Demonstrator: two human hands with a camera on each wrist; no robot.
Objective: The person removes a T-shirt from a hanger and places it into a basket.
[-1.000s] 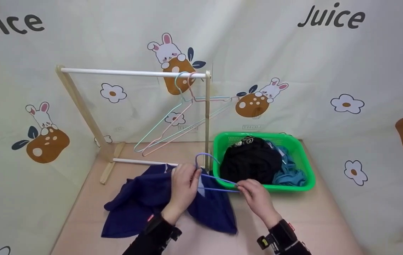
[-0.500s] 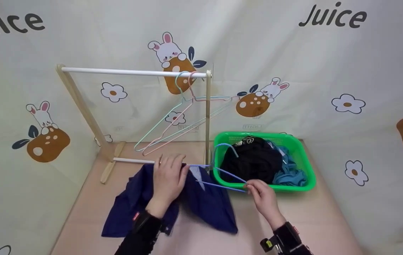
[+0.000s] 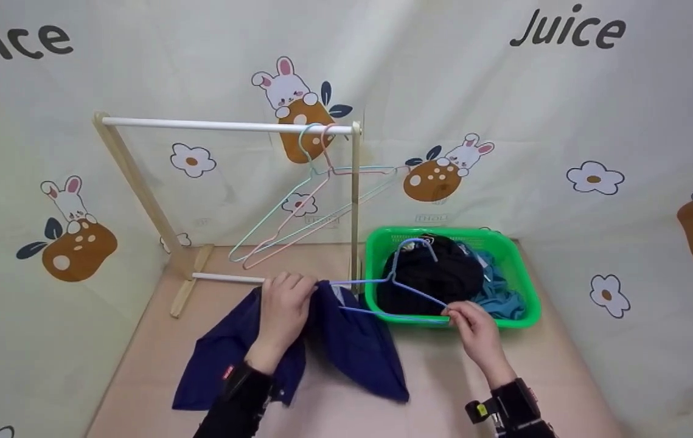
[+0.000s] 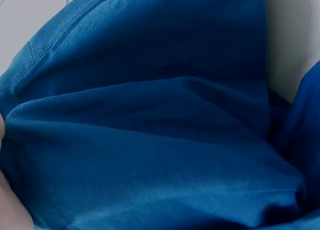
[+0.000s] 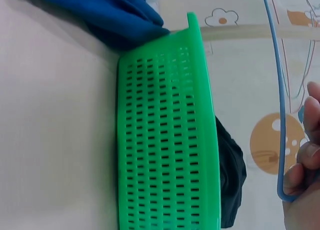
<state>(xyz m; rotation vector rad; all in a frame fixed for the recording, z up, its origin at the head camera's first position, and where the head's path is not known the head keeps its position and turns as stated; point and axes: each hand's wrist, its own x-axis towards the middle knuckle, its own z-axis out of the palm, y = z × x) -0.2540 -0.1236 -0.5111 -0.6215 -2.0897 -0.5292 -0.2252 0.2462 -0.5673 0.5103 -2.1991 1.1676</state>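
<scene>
In the head view a dark blue garment [image 3: 355, 353] lies on the table in front of the rack, its upper edge lifted. My left hand [image 3: 285, 307] grips that edge, fingers curled over the fabric. A periwinkle-blue clothes hanger [image 3: 419, 291] reaches from the garment's opening to the right, hook upward, its left end hidden in the cloth. Thumb and fingers of my right hand [image 3: 477, 331] pinch its right corner, in front of the basket. Folds of the garment [image 4: 150, 150] fill the left wrist view. In the right wrist view the hanger [image 5: 280, 90] runs beside my fingers [image 5: 310, 155].
Behind the garment stands a rack with a white rail [image 3: 200, 125]. A mint hanger [image 3: 270, 220] and a pink hanger [image 3: 285, 228] hang at its right end. A green basket [image 3: 532, 304] at the right holds black clothing [image 3: 431, 286] and teal clothing [image 3: 498, 298].
My left hand has moved left, off the blue hanger's neck and onto the garment's edge. My right hand has shifted right with the hanger, and its hook now shows over the basket.
</scene>
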